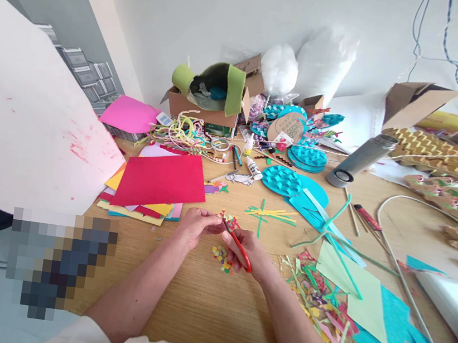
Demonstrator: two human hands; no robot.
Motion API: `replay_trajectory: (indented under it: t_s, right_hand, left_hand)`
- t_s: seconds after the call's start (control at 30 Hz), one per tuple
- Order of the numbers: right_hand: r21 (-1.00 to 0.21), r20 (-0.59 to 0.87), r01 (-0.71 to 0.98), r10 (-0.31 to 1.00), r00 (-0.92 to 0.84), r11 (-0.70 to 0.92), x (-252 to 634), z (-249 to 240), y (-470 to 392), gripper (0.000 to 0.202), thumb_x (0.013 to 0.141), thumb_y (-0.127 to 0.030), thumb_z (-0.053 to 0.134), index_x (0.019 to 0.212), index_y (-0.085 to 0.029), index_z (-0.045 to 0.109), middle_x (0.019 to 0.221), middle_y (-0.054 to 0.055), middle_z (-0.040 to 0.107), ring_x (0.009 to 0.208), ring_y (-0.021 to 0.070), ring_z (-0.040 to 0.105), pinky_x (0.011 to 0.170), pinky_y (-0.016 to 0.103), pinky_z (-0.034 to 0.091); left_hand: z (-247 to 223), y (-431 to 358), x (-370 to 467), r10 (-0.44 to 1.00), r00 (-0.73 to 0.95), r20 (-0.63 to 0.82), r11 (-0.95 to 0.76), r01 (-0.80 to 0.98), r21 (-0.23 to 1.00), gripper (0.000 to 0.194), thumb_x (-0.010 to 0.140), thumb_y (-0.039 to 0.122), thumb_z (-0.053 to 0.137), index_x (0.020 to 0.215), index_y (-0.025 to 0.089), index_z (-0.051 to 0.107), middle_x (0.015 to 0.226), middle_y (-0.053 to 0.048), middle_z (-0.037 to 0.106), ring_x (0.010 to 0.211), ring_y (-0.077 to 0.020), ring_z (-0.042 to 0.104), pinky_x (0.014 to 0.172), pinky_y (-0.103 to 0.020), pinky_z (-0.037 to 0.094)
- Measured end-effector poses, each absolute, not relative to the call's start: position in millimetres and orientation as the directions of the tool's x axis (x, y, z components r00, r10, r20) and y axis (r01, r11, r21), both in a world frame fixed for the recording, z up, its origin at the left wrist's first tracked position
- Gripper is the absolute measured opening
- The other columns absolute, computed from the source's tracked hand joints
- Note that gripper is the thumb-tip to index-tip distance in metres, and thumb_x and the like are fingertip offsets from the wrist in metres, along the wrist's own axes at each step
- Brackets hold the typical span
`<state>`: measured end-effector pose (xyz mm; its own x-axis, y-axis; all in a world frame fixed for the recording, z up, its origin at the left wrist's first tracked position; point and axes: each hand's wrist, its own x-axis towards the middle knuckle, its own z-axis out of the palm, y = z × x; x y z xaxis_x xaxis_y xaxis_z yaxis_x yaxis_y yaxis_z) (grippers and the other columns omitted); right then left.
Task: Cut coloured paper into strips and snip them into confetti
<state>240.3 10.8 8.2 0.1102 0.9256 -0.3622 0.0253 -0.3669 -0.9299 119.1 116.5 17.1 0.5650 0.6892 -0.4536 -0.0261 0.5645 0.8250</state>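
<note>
Gripping a pair of red-handled scissors (240,245) in the right hand (255,252), pointing the blades toward the counter's (177,311) far left corner. Pinching with the thumb and fingertips of the left hand (192,230) right at the blade tips, perhaps holding a scrap too small to make out. Working over the middle of the counter, between the near and far edges, with small red and green bits (230,220) lying just beyond the fingers and yellow and orange bits (218,253) lying on the near-edge side, partly hidden by the right hand.

Apparently snipping something small into bits, judging by the blades meeting the pinch. Calling, at the next cut, for a light, steady hold, a short closing of the blades and fingertips well clear of them.

Having a red sheet (162,182) lying on a pile of coloured sheets toward the left edge, and yellow and green strips (271,215) crossing each other toward the far edge. Facing a tangle of paper scraps (322,296) on the right-edge side, beside a pale green sheet (365,321), with a metal flask (361,158) standing tilted in view toward the far right corner.
</note>
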Motion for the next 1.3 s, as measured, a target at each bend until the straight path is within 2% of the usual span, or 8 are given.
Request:
replay_trajectory:
  t_s: [0.23, 0.53, 0.97, 1.3]
  right_hand:
    - [-0.923, -0.385, -0.016, 0.919, 0.090, -0.385, 238.3, 17.4, 10.9, 0.052, 0.069, -0.067, 0.058, 0.067, -0.017, 0.045, 0.046, -0.003, 0.056, 0.033, 0.0086, 0.051, 0.033, 0.018, 0.039]
    - [-0.922, -0.385, -0.003, 0.919, 0.091, -0.386, 237.5, 16.2, 11.7, 0.053, 0.069, -0.069, 0.057, 0.067, -0.017, 0.045, 0.046, -0.003, 0.055, 0.034, 0.0087, 0.051, 0.034, 0.018, 0.041]
    - [-0.902, -0.418, 0.064, 0.900, 0.126, -0.428, 240.1, 12.3, 11.7, 0.048, 0.071, -0.064, 0.059, 0.067, -0.018, 0.043, 0.043, -0.004, 0.055, 0.029, 0.0072, 0.046, 0.029, 0.015, 0.031]
    - [-0.881, -0.452, 0.074, 0.878, 0.155, -0.467, 238.6, 17.9, 12.2, 0.047, 0.067, -0.061, 0.064, 0.065, -0.019, 0.043, 0.040, -0.005, 0.052, 0.026, 0.0065, 0.042, 0.026, 0.015, 0.027]
  left_hand:
    - [21.2, 116.8, 117.9, 0.690, 0.572, -0.443, 0.549, -0.015, 0.836, 0.020, 0.046, 0.024, 0.079, 0.058, 0.011, 0.069, 0.062, -0.010, 0.069, 0.059, -0.0191, 0.064, 0.070, -0.034, 0.049]
    - [20.6, 117.1, 117.8, 0.705, 0.557, -0.439, 0.530, -0.003, 0.848, 0.017, 0.048, 0.022, 0.078, 0.058, 0.012, 0.069, 0.063, -0.009, 0.069, 0.059, -0.0183, 0.063, 0.069, -0.033, 0.049]
    - [18.3, 118.1, 116.8, 0.693, 0.579, -0.429, 0.525, 0.002, 0.851, 0.019, 0.047, 0.024, 0.078, 0.057, 0.012, 0.068, 0.062, -0.008, 0.069, 0.059, -0.0186, 0.064, 0.069, -0.033, 0.050]
    - [16.7, 119.6, 116.3, 0.687, 0.575, -0.445, 0.514, 0.049, 0.857, 0.016, 0.049, 0.022, 0.075, 0.060, 0.012, 0.070, 0.064, -0.009, 0.070, 0.061, -0.0180, 0.065, 0.068, -0.031, 0.050]
